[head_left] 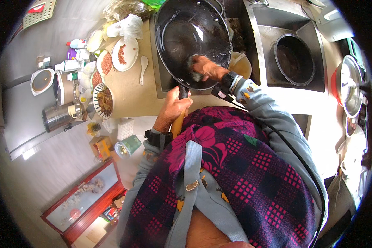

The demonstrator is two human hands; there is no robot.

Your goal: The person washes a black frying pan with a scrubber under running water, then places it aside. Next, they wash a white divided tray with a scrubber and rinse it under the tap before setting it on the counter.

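Note:
A large black wok (180, 33) tilts over the left sink basin, its inside wet and shiny. My left hand (173, 108) is closed around the wok's handle, whose yellowish wooden end (177, 125) sticks out below the fist toward my apron. Inside the wok, near its lower edge, my right hand (210, 68) presses a greyish scrubber (195, 71) against the surface. The scrubber is partly covered by the fingers, and its exact material is unclear. Just right of the wok, a pale yellow bowl (240, 65) sits partly hidden in the basin.
A dark round pot (294, 60) stands in the right sink basin (273, 33). On the left counter lie a white spoon (143, 70), a plate with reddish bits (130, 53) and a striped dish of food (104, 102). A metal basin (351, 87) is at far right.

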